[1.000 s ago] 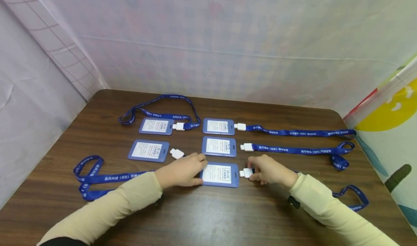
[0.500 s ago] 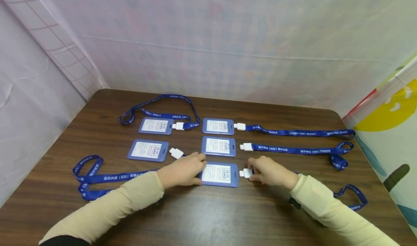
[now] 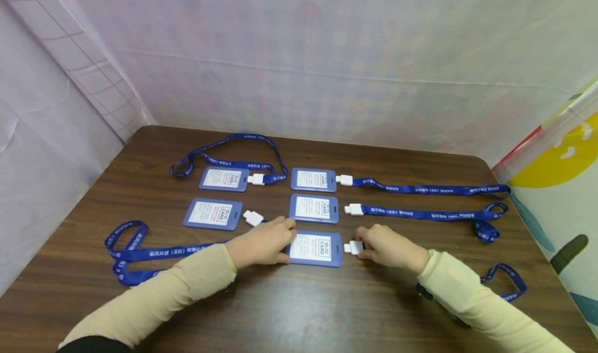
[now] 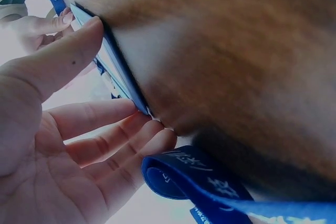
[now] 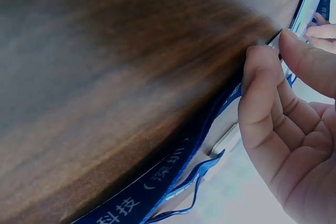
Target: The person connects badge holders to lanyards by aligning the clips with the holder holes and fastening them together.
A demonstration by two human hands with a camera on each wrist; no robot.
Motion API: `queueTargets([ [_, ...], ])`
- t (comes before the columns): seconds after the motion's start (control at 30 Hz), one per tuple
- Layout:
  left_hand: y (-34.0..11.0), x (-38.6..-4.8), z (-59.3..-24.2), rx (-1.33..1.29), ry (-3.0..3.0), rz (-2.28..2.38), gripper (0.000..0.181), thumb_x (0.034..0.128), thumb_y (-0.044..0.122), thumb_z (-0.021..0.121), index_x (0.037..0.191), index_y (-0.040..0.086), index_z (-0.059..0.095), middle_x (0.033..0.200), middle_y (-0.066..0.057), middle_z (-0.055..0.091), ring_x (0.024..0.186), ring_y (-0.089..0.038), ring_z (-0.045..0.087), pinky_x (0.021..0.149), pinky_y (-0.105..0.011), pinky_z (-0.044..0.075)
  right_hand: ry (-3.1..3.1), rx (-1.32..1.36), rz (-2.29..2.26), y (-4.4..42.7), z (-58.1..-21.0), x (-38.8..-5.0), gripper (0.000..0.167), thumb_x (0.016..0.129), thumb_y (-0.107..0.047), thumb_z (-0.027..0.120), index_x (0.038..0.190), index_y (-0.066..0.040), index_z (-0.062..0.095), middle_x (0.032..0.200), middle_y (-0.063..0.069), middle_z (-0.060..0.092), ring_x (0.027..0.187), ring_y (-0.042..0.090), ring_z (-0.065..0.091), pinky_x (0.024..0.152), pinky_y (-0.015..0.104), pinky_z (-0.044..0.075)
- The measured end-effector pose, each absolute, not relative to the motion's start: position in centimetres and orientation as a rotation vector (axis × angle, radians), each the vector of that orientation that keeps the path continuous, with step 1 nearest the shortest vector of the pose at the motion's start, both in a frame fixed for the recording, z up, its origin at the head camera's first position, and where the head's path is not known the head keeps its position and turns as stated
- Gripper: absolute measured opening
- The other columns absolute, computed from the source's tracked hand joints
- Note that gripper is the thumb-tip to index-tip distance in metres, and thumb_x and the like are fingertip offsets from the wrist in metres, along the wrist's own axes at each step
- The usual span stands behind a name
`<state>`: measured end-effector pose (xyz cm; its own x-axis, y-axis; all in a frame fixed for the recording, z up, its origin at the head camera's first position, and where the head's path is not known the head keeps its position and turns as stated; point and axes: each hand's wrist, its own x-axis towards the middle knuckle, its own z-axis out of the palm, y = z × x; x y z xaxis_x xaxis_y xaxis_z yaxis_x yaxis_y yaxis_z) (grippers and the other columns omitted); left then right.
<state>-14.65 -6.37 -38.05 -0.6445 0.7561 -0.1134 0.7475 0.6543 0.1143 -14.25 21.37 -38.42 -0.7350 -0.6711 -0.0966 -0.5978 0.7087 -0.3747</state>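
A blue ID card holder (image 3: 315, 248) lies flat on the table, its slotted end toward the right. My left hand (image 3: 266, 242) grips its left end, thumb on the near edge and fingers at the far side; the left wrist view shows the holder (image 4: 122, 69) edge-on between them. To the right, my right hand (image 3: 391, 246) pinches the white clip (image 3: 353, 247) of a blue lanyard between thumb and forefinger. A small gap separates clip and holder. The lanyard strap (image 5: 131, 200) trails beneath the right wrist, partly hidden.
On the brown table (image 3: 299, 311), several more holders lie beside their lanyards. The middle right holder (image 3: 314, 208) is apart from its clip (image 3: 354, 209), as is the left one (image 3: 213, 214) from its clip (image 3: 254, 218). A looped strap (image 3: 131, 254) lies by the left forearm.
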Motion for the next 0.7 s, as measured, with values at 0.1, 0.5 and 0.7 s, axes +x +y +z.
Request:
queueTargets([
  [0.1, -6.34, -14.67, -38.02, 1.236, 2.714, 0.088, 0.045, 0.0696, 0.035, 0.077, 0.097, 0.002, 0.063, 0.093, -0.005, 0.051, 0.083, -0.018, 0.049, 0.067, -0.028, 0.05, 2.696, -1.038, -0.451, 21.33, -38.4, -14.25, 0.015, 0.077, -0.008, 0.07, 0.081, -0.003, 0.057, 0.065, -0.004, 0.053, 0.055, 0.004, 0.047, 0.048, 0.018, 0.043],
  [0.5, -6.36, -14.72, -37.91, 1.239, 2.711, 0.098, 0.044, 0.0692, 0.035, 0.077, 0.095, 0.002, 0.063, 0.091, -0.004, 0.05, 0.081, -0.018, 0.049, 0.066, -0.028, 0.05, 2.683, -1.081, -0.422, 20.83, -38.11, -14.14, 0.014, 0.076, -0.008, 0.07, 0.075, -0.004, 0.057, 0.06, -0.006, 0.049, 0.051, 0.002, 0.044, 0.044, 0.017, 0.04],
  [0.7, -6.33, -14.66, -38.0, 1.249, 2.719, 0.082, 0.044, 0.0693, 0.035, 0.077, 0.095, 0.002, 0.063, 0.09, -0.004, 0.05, 0.081, -0.017, 0.049, 0.065, -0.027, 0.05, 2.679, -1.081, -0.425, 20.53, -38.23, -14.08, 0.012, 0.076, -0.007, 0.07, 0.076, -0.003, 0.058, 0.061, -0.005, 0.05, 0.052, 0.003, 0.044, 0.045, 0.016, 0.041],
])
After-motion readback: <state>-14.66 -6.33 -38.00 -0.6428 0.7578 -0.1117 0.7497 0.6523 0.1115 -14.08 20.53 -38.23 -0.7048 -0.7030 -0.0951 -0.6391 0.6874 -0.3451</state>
